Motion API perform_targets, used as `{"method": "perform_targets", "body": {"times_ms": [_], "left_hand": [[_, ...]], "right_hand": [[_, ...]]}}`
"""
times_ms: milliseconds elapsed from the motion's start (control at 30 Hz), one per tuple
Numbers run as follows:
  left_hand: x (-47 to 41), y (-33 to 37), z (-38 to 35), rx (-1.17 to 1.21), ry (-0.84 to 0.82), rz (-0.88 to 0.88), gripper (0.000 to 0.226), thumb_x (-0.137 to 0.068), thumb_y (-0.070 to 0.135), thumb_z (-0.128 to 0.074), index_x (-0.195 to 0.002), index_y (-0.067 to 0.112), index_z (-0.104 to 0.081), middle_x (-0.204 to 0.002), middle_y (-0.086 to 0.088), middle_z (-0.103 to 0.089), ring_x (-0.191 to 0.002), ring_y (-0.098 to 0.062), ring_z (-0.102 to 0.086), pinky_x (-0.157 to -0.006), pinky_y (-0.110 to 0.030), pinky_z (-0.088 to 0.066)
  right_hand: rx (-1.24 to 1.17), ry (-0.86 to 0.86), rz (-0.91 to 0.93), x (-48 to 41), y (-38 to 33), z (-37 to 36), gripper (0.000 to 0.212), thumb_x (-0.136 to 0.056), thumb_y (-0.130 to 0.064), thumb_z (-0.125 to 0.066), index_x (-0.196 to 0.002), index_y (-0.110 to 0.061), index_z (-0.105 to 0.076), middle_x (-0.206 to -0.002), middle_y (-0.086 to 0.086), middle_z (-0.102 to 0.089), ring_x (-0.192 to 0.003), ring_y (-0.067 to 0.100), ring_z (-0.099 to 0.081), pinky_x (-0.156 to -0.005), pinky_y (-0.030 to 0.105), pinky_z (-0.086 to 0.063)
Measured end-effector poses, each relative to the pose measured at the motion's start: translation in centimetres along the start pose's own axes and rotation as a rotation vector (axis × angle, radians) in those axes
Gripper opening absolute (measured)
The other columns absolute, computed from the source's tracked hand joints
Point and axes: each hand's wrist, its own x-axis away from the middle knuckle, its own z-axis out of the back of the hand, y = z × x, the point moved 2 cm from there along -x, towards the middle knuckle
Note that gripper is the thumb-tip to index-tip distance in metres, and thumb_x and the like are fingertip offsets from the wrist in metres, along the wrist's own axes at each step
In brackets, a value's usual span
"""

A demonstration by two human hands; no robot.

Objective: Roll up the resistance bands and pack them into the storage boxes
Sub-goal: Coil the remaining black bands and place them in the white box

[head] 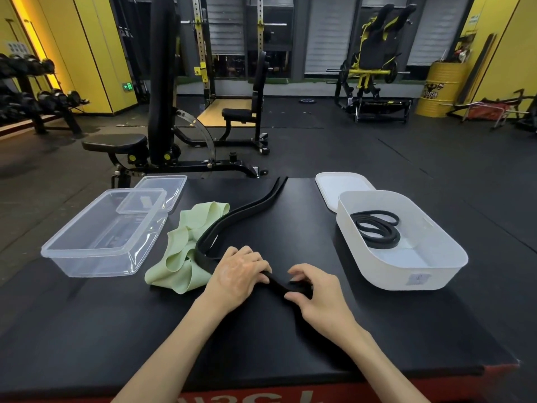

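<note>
A long black resistance band (244,210) snakes from the far edge of the black platform toward me. My left hand (236,276) grips it near its near end, fingers curled over it. My right hand (313,292) pinches the band's end between thumb and fingers. A crumpled light green band (186,254) lies just left of my left hand, partly under the black band. A clear plastic box (87,248) stands at the left. The white box (412,274) at the right holds a coiled black band (376,232).
A clear lid (167,184) leans on the clear box's far corner. A white lid (334,184) lies behind the white box. Beyond the platform (261,338) stand a weight bench (139,141), a squat rack and a dumbbell rack (35,97).
</note>
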Motion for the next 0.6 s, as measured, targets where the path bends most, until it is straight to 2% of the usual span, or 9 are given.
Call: {"method": "perform_targets", "body": {"times_ms": [133,267,367,433,600], "left_hand": [[1.1,1.0,0.3,0.053,0.007,0.042,0.030,-0.064,0.020,-0.085,-0.087,0.029,-0.068,-0.090,0.016,-0.062,-0.091,-0.010,-0.050,-0.076,-0.024,-0.029],[0.9,3.8,1.0,0.037,-0.012,-0.063,0.048,-0.069,0.017,-0.062,-0.116,0.025,-0.059,-0.115,0.011,-0.057,-0.101,-0.014,-0.045,-0.080,-0.026,-0.040],[1.1,5.4,0.8,0.335,-0.047,-0.033,0.042,-0.084,0.021,-0.051,-0.126,0.020,-0.054,-0.124,0.011,-0.053,-0.106,-0.011,-0.047,-0.095,-0.022,-0.039],[1.4,5.6,0.3,0.501,-0.023,0.053,0.037,-0.092,0.030,-0.048,-0.127,0.021,-0.057,-0.124,0.013,-0.057,-0.107,-0.007,-0.050,-0.100,-0.017,-0.036],[1.6,5.2,-0.3,0.548,0.090,0.099,0.029,-0.090,0.033,-0.054,-0.112,0.024,-0.070,-0.112,0.014,-0.069,-0.091,0.000,-0.054,-0.086,-0.010,-0.042]], "right_hand": [[-0.020,-0.007,-0.052,0.3,0.0,0.0,0.038,-0.068,-0.014,-0.084,-0.087,-0.032,-0.056,-0.084,-0.016,-0.064,-0.086,-0.004,-0.059,-0.074,0.007,-0.040],[0.001,-0.005,-0.055,-0.2,0.0,0.4,0.039,-0.063,-0.014,-0.085,-0.081,-0.030,-0.054,-0.077,-0.015,-0.064,-0.080,0.000,-0.061,-0.070,0.009,-0.041],[-0.049,0.045,-0.067,-0.1,0.0,0.5,0.039,-0.061,-0.010,-0.081,-0.075,-0.030,-0.050,-0.073,-0.013,-0.063,-0.074,0.005,-0.061,-0.067,0.016,-0.045],[-0.097,0.073,-0.088,0.2,0.1,0.5,0.040,-0.061,-0.009,-0.080,-0.075,-0.031,-0.051,-0.075,-0.010,-0.065,-0.072,0.007,-0.063,-0.066,0.017,-0.047],[-0.173,0.079,-0.118,0.7,-0.1,0.6,0.036,-0.057,-0.017,-0.089,-0.078,-0.023,-0.059,-0.079,-0.013,-0.068,-0.071,0.005,-0.065,-0.065,0.015,-0.048]]}}
